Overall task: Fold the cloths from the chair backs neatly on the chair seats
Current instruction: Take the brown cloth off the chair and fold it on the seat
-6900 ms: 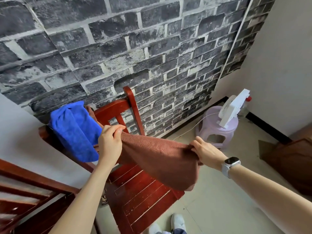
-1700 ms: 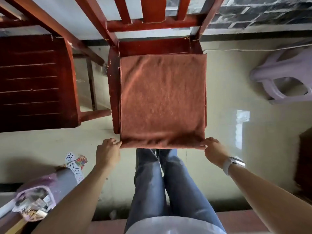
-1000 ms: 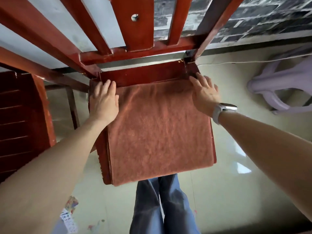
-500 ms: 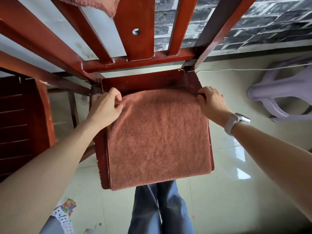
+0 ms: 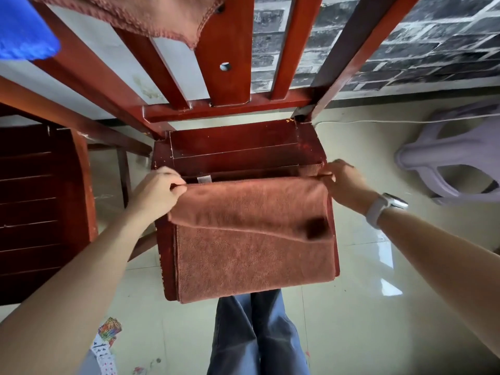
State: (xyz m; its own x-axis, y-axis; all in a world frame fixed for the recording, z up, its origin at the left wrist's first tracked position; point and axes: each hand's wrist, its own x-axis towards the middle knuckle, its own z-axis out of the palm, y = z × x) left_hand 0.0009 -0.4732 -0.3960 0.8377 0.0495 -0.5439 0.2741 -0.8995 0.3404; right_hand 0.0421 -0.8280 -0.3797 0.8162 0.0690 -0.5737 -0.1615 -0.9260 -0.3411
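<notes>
Two far corners of the brown cloth (image 5: pixel 251 239) on the chair seat (image 5: pixel 235 147) are pinched, one in your left hand (image 5: pixel 157 190), one in your right hand (image 5: pixel 343 182). Draw both evenly toward the seat's front edge, matching corners.

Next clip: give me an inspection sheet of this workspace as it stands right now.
Surface: red wooden chair seat, back part bare.
Job's things: rust-brown terry cloth on the seat, far edge lifted and folded toward the person; another brown cloth and a blue cloth on the chair back.
Clutter: playing cards on the floor.
Hands: left hand and right hand each pinch a far corner.
Cables: white cord along the floor.
Surroundings: grey brick-pattern wall, lilac plastic stool, second dark red chair.
</notes>
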